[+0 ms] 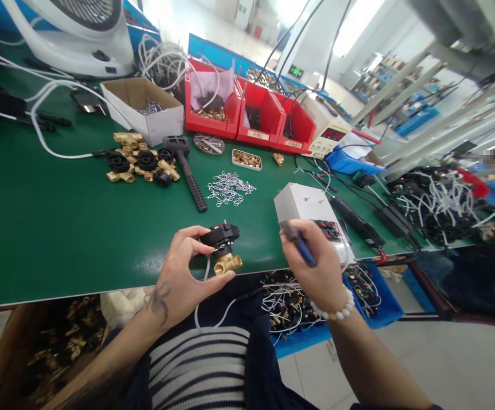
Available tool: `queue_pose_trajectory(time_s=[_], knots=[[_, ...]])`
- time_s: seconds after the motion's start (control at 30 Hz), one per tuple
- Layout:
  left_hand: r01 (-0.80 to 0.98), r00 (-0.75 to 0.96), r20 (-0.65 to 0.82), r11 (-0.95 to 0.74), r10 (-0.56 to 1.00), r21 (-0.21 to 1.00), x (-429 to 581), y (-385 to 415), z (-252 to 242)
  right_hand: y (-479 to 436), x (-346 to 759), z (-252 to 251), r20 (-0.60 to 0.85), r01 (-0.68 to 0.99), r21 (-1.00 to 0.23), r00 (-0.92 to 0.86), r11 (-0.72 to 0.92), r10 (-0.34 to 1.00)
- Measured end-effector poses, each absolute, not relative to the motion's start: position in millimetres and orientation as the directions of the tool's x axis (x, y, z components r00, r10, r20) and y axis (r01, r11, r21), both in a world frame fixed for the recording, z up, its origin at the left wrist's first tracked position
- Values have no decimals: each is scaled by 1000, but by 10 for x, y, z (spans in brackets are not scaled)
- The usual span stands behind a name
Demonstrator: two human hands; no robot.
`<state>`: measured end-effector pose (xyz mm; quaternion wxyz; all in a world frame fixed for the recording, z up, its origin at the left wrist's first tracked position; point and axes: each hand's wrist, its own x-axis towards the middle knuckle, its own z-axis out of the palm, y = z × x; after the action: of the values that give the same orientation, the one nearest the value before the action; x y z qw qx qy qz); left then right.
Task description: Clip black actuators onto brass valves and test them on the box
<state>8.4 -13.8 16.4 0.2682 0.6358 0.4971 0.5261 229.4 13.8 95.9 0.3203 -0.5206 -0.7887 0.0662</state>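
My left hand (187,267) grips a brass valve (228,263) with a black actuator head (220,233) on top, fingers on the black part and thumb under the brass. A white cable hangs from it toward my lap. To the right, my right hand (315,262) is closed around blue-handled pliers (302,246), their grey jaws pointing up and left; they are blurred and apart from the valve. A pile of small metal clips (229,188) lies on the green table (80,233) beyond my left hand, beside a black mallet (189,176).
Several brass valves with black collars (138,162) sit left of the mallet. Farther back are a white carton (162,119), red bins (258,122) and a tin of brass parts (247,159). A grey switch box (302,199) stands beyond my right hand; a blue crate (384,296) sits below the table edge.
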Motion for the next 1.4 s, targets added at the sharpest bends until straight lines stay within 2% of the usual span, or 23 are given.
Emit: queue_pose_trajectory(time_s=[0.07,0.2,0.23,0.33,0.4,0.53,0.57,0.67,0.73,0.77,0.87,0.9,1.03,1.07,1.13,1.2,1.23,1.27,1.37,1.4], knots=[[348,-54,399,-357,916,867,83,-138,162,138,2294,945,491,774,-447,-207,449,846],[354,-56,416,-372,908,858,79,-136,155,173,2288,909,173,827,-302,-442,474,880],[353,-55,419,-375,906,857,78,-135,153,178,2287,914,174,824,-305,-445,478,879],[351,-51,414,-372,909,859,76,-133,149,174,2284,936,453,779,-418,-268,468,850],[350,-49,410,-368,911,861,75,-130,144,171,2277,927,503,774,-425,-230,470,833],[348,-46,420,-380,906,857,71,-131,134,197,2254,899,180,829,-236,-476,507,861],[349,-48,420,-379,906,857,69,-133,133,201,2249,906,178,826,-236,-481,512,859],[342,-57,409,-367,911,865,58,-132,136,195,2241,941,417,793,-371,-323,484,849],[337,-60,408,-367,911,867,50,-126,142,188,2237,940,462,787,-391,-282,478,841],[339,-58,411,-369,910,865,48,-122,146,190,2236,929,405,804,-353,-330,478,853],[343,-57,422,-379,905,859,44,-115,153,208,2241,902,114,849,-195,-478,491,871],[342,-59,422,-378,905,860,44,-115,153,212,2245,903,100,851,-189,-479,489,872],[342,-56,413,-371,909,863,42,-111,143,186,2253,919,411,783,-400,-311,476,857],[344,-52,417,-375,908,861,40,-109,141,173,2248,909,449,773,-417,-283,479,848],[349,-40,433,-394,900,850,39,-107,141,153,2229,874,386,810,-332,-352,484,853],[365,-29,461,-420,887,831,46,-107,147,147,2210,849,207,833,-207,-476,513,855],[374,-26,471,-428,882,823,52,-106,150,149,2203,848,149,830,-190,-503,524,851],[382,-27,473,-428,881,819,58,-105,152,151,2200,857,148,823,-221,-502,523,852],[390,-48,438,-387,897,835,56,-98,141,166,2208,896,339,754,-432,-372,494,864],[387,-53,425,-374,904,843,43,-96,131,172,2211,898,380,740,-468,-325,483,866]])
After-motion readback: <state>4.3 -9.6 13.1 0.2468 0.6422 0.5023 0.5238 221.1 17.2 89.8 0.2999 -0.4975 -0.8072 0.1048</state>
